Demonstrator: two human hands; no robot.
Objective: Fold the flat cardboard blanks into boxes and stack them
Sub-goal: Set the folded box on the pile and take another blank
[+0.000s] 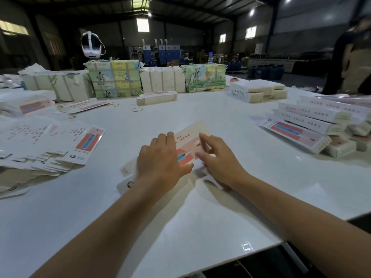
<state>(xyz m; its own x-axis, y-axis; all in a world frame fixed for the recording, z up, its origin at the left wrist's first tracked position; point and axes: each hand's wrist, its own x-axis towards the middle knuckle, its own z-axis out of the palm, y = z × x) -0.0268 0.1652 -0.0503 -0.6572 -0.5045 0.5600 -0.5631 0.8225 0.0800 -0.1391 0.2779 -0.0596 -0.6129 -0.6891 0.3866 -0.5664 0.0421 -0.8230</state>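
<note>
Forearms reach in from the near edge over the white table (200, 207). Left hand (160, 157) lies flat, fingers straight, pressing on the blank (187, 144) at mid-table. Right hand (216, 155), fingers loosely bent, touches the blank's right edge; whether it pinches the card, cannot tell. Blank partly raised, far panel tilted up. Loose blanks (50, 145) piled at left. Folded boxes (313, 125) stacked at right. Wrapped bundles (114, 79) along far side; rubber bands (137, 109) near them.

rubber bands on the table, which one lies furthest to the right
The rubber band just in front of the single folded box at mid-table; the others lie further left, near the loose printed blanks.
</note>
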